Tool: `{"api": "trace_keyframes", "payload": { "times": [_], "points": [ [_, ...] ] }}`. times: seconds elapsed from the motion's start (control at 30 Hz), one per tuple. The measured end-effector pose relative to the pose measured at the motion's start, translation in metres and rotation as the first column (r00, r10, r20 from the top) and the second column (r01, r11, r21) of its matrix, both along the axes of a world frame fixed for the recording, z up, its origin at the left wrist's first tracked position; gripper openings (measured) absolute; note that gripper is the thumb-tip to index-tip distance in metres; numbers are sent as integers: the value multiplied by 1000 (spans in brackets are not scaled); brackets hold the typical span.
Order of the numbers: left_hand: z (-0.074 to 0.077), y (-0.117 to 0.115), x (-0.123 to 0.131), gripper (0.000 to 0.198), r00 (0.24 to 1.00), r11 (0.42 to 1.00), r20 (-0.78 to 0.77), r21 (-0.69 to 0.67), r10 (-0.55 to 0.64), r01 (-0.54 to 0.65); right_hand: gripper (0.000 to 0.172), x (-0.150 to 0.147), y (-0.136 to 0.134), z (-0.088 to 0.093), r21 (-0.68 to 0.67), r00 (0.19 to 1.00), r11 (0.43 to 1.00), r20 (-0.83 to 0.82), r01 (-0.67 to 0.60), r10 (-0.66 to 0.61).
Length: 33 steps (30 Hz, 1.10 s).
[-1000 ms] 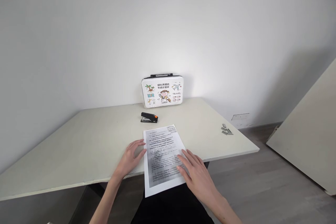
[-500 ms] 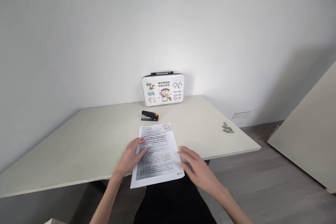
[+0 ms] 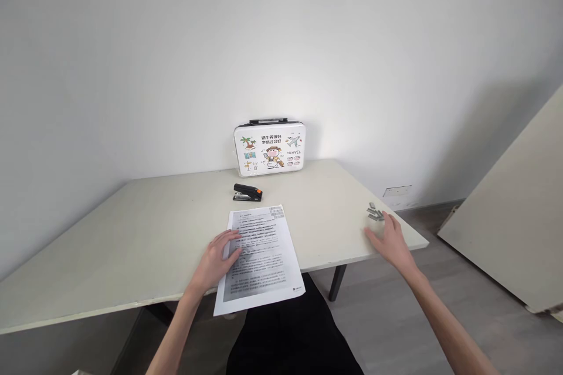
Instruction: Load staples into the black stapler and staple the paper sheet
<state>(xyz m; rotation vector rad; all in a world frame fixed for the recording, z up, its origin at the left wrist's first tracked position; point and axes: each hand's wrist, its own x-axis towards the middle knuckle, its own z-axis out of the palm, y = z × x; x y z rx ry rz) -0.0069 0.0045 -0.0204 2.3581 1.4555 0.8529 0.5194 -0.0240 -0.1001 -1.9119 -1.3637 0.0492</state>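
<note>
A printed sheet of paper (image 3: 264,269) lies on the table with its lower end hanging past the front edge. My left hand (image 3: 216,259) rests on the sheet's left side, fingers spread and lying flat. Over at the table's right end, my right hand (image 3: 390,240) is open, thumb and fingers apart, just beside several small grey staple strips (image 3: 375,214). Its fingertips partly overlap the strips, and I cannot tell whether they touch. Behind the paper sits a black stapler (image 3: 247,193) with an orange patch.
A white case (image 3: 270,149) with cartoon prints and a black handle leans upright against the wall at the back of the table (image 3: 145,228). A wall socket plate (image 3: 397,191) is beyond the right edge. A pale panel (image 3: 514,217) stands at the far right.
My right hand has left the paper's right edge and moved right to the staple strips. My left hand stays on the paper. The view has shifted slightly.
</note>
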Motion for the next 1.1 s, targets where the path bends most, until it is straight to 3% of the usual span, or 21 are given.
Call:
{"api": "trace_keyframes", "payload": {
  "times": [0.13,0.33,0.47,0.57,0.7,0.83,1.1],
  "points": [
    [0,2,-1,40,1000,1000,0,1,-7,7,94,18,32,-2,-107,997,992,-18,67,-69],
    [-1,5,-2,40,1000,1000,-11,18,-13,14,95,25,72,2,-107,996,992,-49,72,-77],
    [-2,6,-1,41,1000,1000,-5,15,-20,20,75,22,90,9,-85,996,996,-87,14,-21],
    [-2,7,-1,42,1000,1000,3,16,-15,15,57,12,98,15,-45,987,993,-122,-112,106],
    [-2,6,0,42,1000,1000,10,19,-15,15,44,-8,98,23,13,937,951,-169,-309,306],
    [0,6,1,41,1000,1000,8,14,-21,21,47,-31,83,32,46,863,889,-220,-456,454],
    [1,4,1,43,1000,1000,2,-7,-8,8,50,-58,57,50,41,765,808,-299,-587,571]
  ]
}}
